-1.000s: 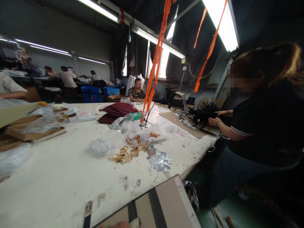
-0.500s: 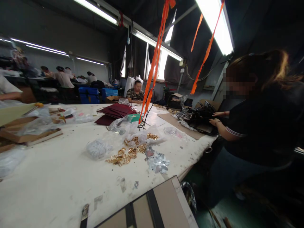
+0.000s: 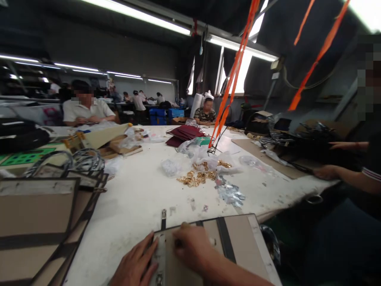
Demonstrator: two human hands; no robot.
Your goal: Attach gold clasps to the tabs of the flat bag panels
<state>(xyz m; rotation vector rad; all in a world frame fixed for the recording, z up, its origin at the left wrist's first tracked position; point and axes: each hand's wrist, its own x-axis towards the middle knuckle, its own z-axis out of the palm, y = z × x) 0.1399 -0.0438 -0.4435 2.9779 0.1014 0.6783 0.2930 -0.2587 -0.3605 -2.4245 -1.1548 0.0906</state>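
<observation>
Beige panel [image 3: 242, 238] lies at the white table's [image 3: 127, 202] near edge. My remote view has swung left; both hands now show, putting the work at its pale left strip [image 3: 160, 252]. Left hand [image 3: 135, 262] spreads flat; right hand [image 3: 192, 246] is curled closed, contents hidden. Beyond, a plastic bag [image 3: 212, 163] holds gold pieces [image 3: 224, 163].

Left hand [image 3: 135, 262] laid palm down, fingers [image 3: 145, 245] forward, right hand [image 3: 193, 247] curled, right forearm [image 3: 228, 272] slanting across

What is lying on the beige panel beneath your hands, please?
Dark bands and fingertips of the left hand lie on the beige panel; the right hand covers part, hiding what is beneath.
</observation>
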